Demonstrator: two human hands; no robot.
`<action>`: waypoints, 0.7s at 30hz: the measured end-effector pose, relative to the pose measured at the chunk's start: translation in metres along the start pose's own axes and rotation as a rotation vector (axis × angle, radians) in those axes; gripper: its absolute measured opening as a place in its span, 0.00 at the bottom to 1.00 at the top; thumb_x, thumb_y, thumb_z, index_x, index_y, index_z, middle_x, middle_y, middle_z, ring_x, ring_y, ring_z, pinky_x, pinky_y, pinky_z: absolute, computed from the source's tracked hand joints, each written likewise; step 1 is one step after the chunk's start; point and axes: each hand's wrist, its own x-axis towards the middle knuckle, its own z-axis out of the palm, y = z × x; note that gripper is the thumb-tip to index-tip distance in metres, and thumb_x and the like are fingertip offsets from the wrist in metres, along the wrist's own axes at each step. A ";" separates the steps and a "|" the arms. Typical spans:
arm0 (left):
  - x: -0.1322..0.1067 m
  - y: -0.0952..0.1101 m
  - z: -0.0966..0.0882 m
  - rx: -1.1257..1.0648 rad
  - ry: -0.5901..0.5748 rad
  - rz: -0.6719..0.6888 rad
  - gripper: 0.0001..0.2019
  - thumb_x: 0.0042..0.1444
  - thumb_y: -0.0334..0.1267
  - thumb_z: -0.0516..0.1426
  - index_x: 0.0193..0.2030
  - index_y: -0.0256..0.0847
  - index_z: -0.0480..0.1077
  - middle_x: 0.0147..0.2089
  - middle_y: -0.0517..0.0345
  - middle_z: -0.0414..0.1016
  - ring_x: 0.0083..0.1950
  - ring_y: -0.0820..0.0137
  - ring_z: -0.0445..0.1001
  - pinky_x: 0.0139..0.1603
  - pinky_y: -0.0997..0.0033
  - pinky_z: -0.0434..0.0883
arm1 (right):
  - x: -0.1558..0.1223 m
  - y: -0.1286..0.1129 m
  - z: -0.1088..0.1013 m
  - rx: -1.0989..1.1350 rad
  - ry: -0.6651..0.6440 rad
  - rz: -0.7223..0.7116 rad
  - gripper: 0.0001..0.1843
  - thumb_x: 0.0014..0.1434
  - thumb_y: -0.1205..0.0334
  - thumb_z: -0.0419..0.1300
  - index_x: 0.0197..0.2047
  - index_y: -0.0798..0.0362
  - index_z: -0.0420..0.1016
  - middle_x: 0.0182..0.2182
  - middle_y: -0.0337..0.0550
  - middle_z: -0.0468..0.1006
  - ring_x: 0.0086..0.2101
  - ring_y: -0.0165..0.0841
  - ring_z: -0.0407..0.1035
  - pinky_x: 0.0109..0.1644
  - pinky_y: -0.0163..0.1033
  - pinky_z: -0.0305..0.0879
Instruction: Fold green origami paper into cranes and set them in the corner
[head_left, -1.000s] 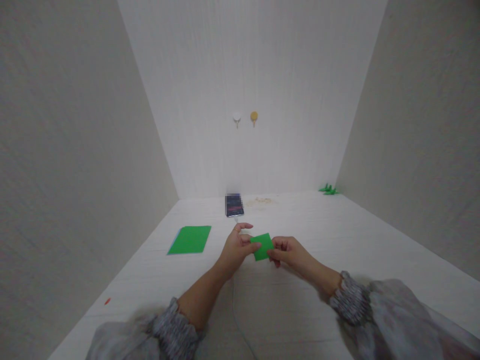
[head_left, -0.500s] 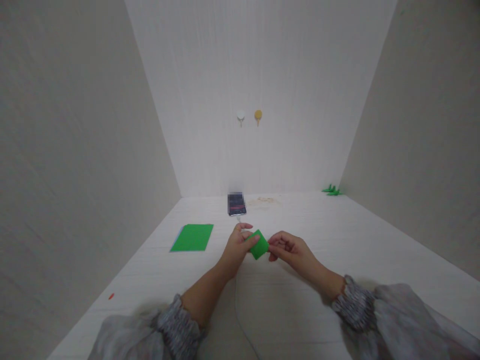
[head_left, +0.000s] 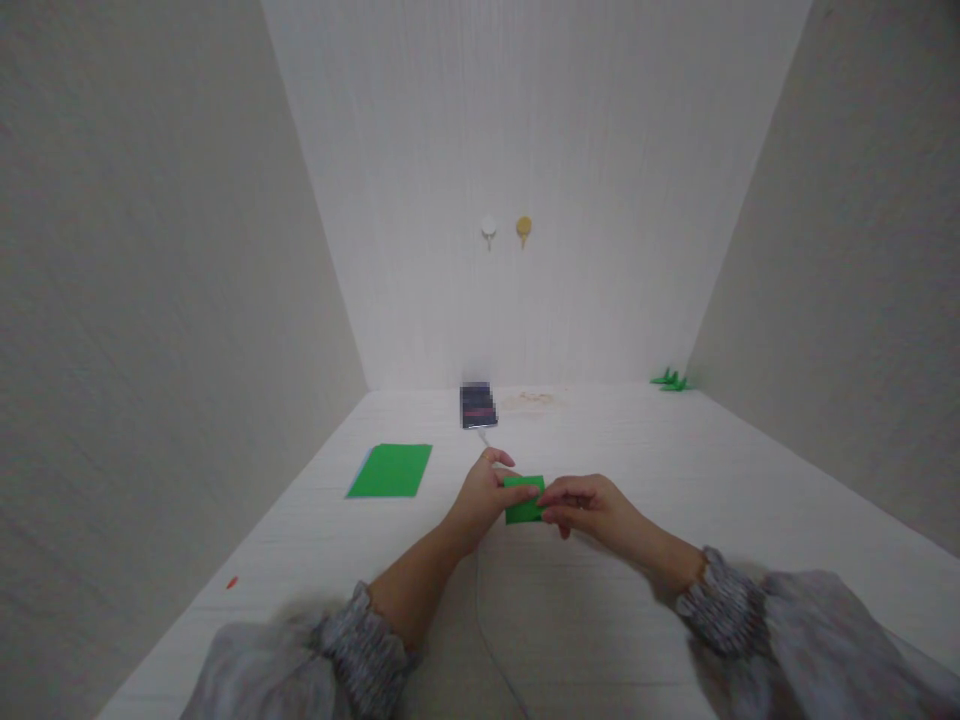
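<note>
A small folded piece of green paper is held between my two hands above the white table. My left hand grips it from the left, with the thumb lying across its front. At its right edge, the thumb and fingers of my right hand pinch the paper. The paper shows as a near-square with its edges roughly level; its back side is hidden. To the left, a stack of green paper sheets lies flat on the table.
A phone leans near the back wall, its white cable running toward me under my left hand. Green folded paper pieces sit in the back right corner. A small red bit lies at left. Two hooks, white and yellow, are on the wall.
The green paper has turned from a diamond position to edges level. My right hand has shifted so its thumb and fingers overlap the paper's right edge.
</note>
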 end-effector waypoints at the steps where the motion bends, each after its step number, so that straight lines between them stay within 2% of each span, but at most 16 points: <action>1: 0.000 -0.001 0.000 -0.003 0.002 0.010 0.22 0.35 0.40 0.64 0.33 0.40 0.55 0.20 0.66 0.66 0.20 0.76 0.65 0.22 0.78 0.58 | 0.000 0.001 0.000 0.006 0.001 0.007 0.11 0.46 0.56 0.61 0.29 0.55 0.73 0.20 0.37 0.71 0.19 0.25 0.64 0.23 0.32 0.62; 5: 0.001 -0.001 0.002 0.040 0.032 0.038 0.15 0.38 0.40 0.62 0.29 0.37 0.61 0.18 0.67 0.63 0.20 0.78 0.63 0.22 0.79 0.56 | -0.001 0.000 -0.002 -0.039 0.002 -0.016 0.12 0.50 0.54 0.58 0.29 0.55 0.72 0.20 0.38 0.72 0.17 0.25 0.63 0.21 0.32 0.61; 7: 0.000 0.000 0.002 0.016 -0.006 0.032 0.13 0.39 0.39 0.61 0.30 0.35 0.64 0.21 0.64 0.66 0.22 0.78 0.64 0.24 0.78 0.57 | -0.002 -0.001 -0.002 -0.058 0.013 -0.036 0.12 0.52 0.54 0.55 0.30 0.55 0.70 0.20 0.37 0.71 0.16 0.24 0.62 0.20 0.31 0.59; 10: -0.001 0.002 0.004 -0.105 -0.110 0.013 0.16 0.39 0.35 0.62 0.36 0.35 0.66 0.29 0.58 0.71 0.28 0.75 0.68 0.31 0.75 0.61 | -0.002 -0.002 -0.002 -0.128 0.069 -0.082 0.11 0.54 0.55 0.53 0.30 0.54 0.69 0.17 0.34 0.65 0.16 0.23 0.59 0.20 0.31 0.56; 12: -0.002 0.002 0.004 -0.160 -0.147 0.007 0.19 0.37 0.32 0.63 0.38 0.35 0.67 0.32 0.56 0.72 0.31 0.74 0.69 0.34 0.74 0.62 | -0.001 -0.002 -0.003 -0.206 0.134 -0.146 0.10 0.55 0.56 0.52 0.29 0.53 0.68 0.19 0.35 0.63 0.19 0.24 0.58 0.22 0.31 0.56; 16: -0.002 0.001 0.005 -0.195 -0.198 0.004 0.21 0.36 0.30 0.63 0.41 0.36 0.67 0.35 0.55 0.72 0.34 0.72 0.69 0.37 0.73 0.64 | 0.002 0.001 -0.005 -0.283 0.205 -0.264 0.09 0.56 0.58 0.52 0.28 0.52 0.66 0.30 0.41 0.62 0.28 0.28 0.60 0.27 0.33 0.60; 21: -0.001 -0.003 0.002 -0.206 -0.281 -0.055 0.24 0.37 0.32 0.63 0.44 0.39 0.65 0.40 0.53 0.70 0.39 0.67 0.70 0.38 0.65 0.68 | 0.003 0.004 -0.005 -0.373 0.226 -0.310 0.08 0.57 0.60 0.49 0.28 0.52 0.63 0.31 0.42 0.62 0.33 0.31 0.59 0.34 0.36 0.60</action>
